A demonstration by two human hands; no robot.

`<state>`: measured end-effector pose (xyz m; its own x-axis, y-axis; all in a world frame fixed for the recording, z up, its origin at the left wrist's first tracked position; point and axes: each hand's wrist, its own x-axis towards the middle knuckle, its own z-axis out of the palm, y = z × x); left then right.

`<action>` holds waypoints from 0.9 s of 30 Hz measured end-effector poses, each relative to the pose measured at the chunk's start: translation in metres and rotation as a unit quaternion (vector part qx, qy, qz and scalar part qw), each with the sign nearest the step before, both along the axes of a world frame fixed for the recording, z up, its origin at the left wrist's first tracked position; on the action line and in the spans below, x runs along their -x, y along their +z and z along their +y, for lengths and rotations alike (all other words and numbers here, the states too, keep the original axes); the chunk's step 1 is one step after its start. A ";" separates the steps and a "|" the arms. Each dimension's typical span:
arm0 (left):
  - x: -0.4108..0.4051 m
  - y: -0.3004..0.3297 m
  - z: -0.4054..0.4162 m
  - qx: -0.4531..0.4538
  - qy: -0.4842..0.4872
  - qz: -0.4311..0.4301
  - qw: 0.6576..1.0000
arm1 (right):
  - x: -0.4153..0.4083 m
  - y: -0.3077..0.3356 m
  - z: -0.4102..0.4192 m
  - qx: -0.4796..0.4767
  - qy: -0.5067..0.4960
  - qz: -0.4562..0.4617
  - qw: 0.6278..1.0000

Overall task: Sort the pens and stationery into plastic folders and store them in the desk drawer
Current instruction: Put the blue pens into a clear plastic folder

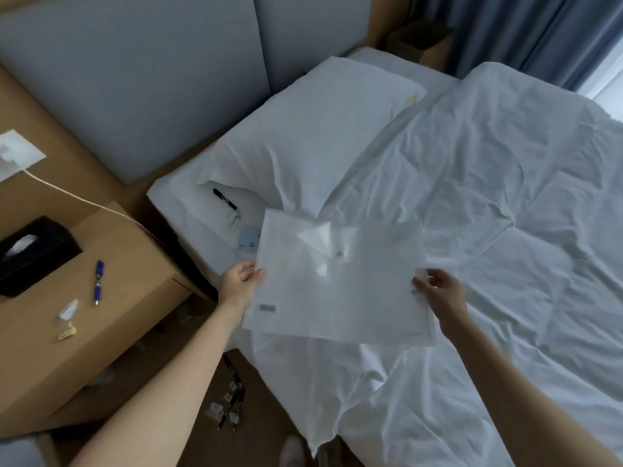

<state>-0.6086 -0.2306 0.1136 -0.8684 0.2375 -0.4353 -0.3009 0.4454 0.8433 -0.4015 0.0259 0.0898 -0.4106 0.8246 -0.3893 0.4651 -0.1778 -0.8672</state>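
Note:
A translucent white plastic folder (340, 284) with a snap flap hangs over the bed, and a second sheet shows behind it. My left hand (239, 283) pinches its left edge; my right hand (438, 291) pinches its right edge. A black pen (225, 198) lies on the sheet beside the pillow. A small card (249, 242) peeks out behind the folder's top left corner. On the wooden nightstand (135, 251) lie a blue pen (98, 281), a clear clip (69, 310) and a yellow clip (68, 332). Several black pens and clips (231, 399) lie on the floor.
A black tissue box (33, 254) stands at the nightstand's left. A white cable (74, 197) runs from a wall socket across it. The white pillow (320, 129) and rumpled duvet (488, 214) cover the bed. Grey curtains hang at the far right.

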 end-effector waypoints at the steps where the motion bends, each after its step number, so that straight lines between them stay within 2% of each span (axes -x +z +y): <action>1: 0.004 -0.006 0.006 0.004 -0.007 0.000 1.000 | 0.001 -0.007 0.002 0.001 -0.006 -0.005 1.000; 16: 0.024 -0.108 0.034 0.036 -0.079 -0.016 0.996 | 0.001 -0.095 0.009 -0.020 -0.086 -0.091 0.992; 27: 0.028 -0.122 0.037 0.075 -0.081 0.049 0.993 | 0.003 -0.090 -0.004 -0.072 -0.148 -0.116 0.979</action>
<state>-0.6361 -0.1935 -0.0084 -0.8645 0.3158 -0.3911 -0.1349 0.6036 0.7858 -0.4042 0.0223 0.0003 -0.0593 0.9476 -0.3140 0.5991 -0.2178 -0.7704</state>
